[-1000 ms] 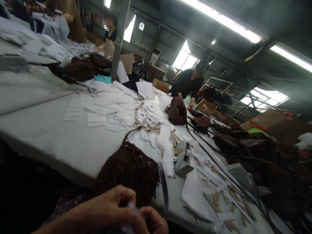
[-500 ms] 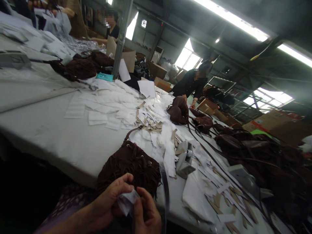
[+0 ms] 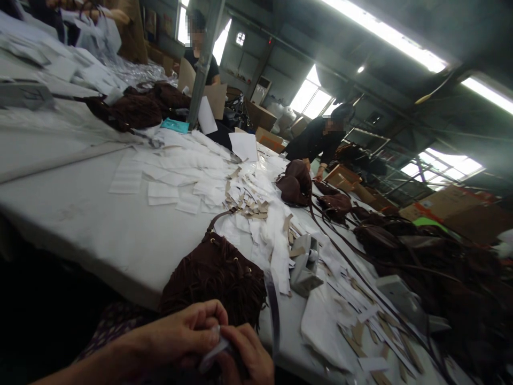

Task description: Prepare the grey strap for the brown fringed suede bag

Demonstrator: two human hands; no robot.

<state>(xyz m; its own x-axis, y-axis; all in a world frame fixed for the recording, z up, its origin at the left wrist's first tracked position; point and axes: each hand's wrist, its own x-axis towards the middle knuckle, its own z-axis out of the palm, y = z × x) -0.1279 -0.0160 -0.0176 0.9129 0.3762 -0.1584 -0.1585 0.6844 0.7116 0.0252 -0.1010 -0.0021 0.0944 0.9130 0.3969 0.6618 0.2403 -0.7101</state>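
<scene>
At the bottom edge my left hand point(image 3: 182, 334) and my right hand point(image 3: 248, 355) meet, both pinching a small white paper slip point(image 3: 212, 354) between fingers and thumbs. Just beyond them a dark brown fringed suede bag point(image 3: 214, 275) lies on the white table point(image 3: 92, 224), its thin strap curling toward the paper pile. A dark strap point(image 3: 273, 313) hangs off the table edge beside the right hand.
White slips and tan card scraps point(image 3: 240, 200) litter the table's middle. A grey tape dispenser point(image 3: 303, 264) sits right of the bag. More brown bags point(image 3: 294, 182) and straps pile up at right. Two people work in the background, one bent over boxes point(image 3: 316, 141).
My hands dropped slightly and closed tighter around the paper slip, which shows less than half a second ago. The view shifted a little; the person at the back straightened up.
</scene>
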